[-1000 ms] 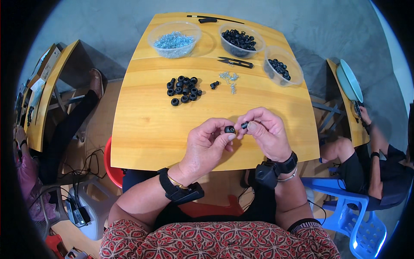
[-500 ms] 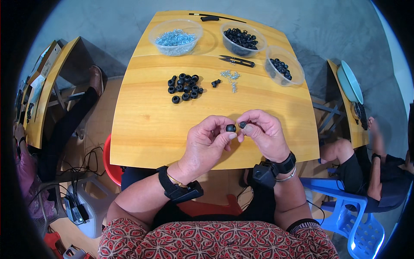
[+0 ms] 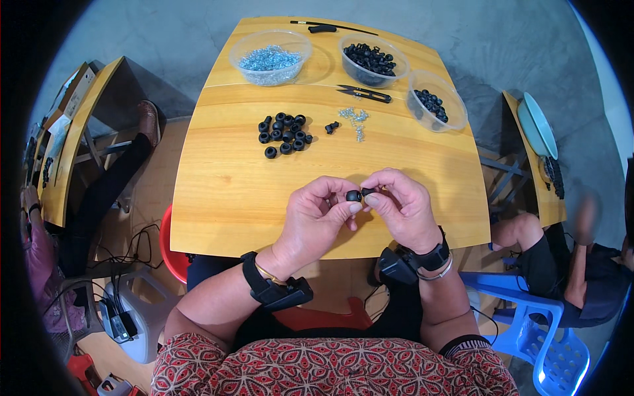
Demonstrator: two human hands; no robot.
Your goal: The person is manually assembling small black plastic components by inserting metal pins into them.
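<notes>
Left hand (image 3: 316,210), its fingers curled, pinched a round black piece (image 3: 353,196) between thumb and forefinger above the near part of the wooden table (image 3: 218,191). The right hand (image 3: 401,206) met it from the right, gripping a smaller black piece (image 3: 367,192) (slimmer than its partner) by the fingertips. The two seemed to touch, though at this size I could not tell whether one had entered the other. Farther off and to the left, a cluster of round black parts (image 3: 286,134) lay on the wood; right of it sat a little black clump (image 3: 331,127), then a scatter of clear bits (image 3: 359,116). Beyond these lay black snips (image 3: 366,94), just near of a clear tub (image 3: 374,84) of black parts. Another tub (image 3: 456,100) with dark pieces stood farther right, and a bowl (image 3: 236,59) of pale blue bits stood at the far left. Along the far edge rested a thin black rod (image 3: 307,23).
</notes>
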